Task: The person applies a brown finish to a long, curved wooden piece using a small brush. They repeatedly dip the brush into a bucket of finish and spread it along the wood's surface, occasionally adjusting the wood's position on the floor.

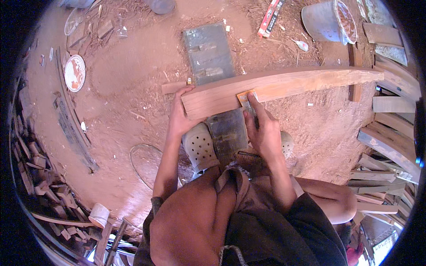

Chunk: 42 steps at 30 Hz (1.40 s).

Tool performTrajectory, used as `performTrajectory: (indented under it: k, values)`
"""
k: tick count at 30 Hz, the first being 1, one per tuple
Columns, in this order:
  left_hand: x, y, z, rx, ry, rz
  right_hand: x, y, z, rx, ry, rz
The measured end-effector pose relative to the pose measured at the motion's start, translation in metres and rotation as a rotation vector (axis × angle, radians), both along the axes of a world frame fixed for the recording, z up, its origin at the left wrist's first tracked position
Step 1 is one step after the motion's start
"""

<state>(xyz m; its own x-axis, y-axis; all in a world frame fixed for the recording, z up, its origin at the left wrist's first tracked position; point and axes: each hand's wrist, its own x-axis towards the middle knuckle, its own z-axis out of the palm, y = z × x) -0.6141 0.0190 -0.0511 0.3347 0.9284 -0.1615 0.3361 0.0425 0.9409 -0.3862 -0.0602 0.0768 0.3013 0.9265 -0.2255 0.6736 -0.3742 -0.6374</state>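
A long, slightly curved wooden beam (306, 82) lies across in front of me, its broad end at the left and its narrow end at the far right. My left hand (181, 114) grips the broad end, fingers wrapped round its edge. My right hand (262, 126) presses a small orange sheet (246, 97), which looks like folded sandpaper, against the beam's near face. The thumb and fingers pinch this sheet, and part of it is hidden under them. Beneath the beam runs a dark flat board (211, 53) on the ground, between my clog-type shoes (202, 148).
Wood scraps (49, 190) are heaped at the left, and timber pieces (390, 133) are stacked along the right. A grey bucket (326, 22) lies at the far right, near a red-and-white box (270, 17). A white lid (75, 73) rests on the dirt floor at the left.
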Motion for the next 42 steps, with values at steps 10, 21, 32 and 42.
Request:
performTrajectory:
  k: [10, 21, 32, 42]
  values:
    - [-0.003, -0.002, -0.001, 0.035, 0.014, 0.009, -0.008, -0.001, 0.010, -0.086, -0.022, 0.045]
    - [-0.003, -0.001, 0.001, 0.003, 0.031, 0.000, -0.039, 0.004, 0.009, -0.065, 0.061, -0.040]
    - [0.003, -0.005, -0.011, 0.000, -0.043, 0.031, -0.061, 0.005, -0.003, -0.045, 0.020, -0.071]
    - [0.003, -0.001, -0.006, 0.050, -0.017, 0.020, -0.080, -0.005, -0.016, -0.016, 0.054, -0.083]
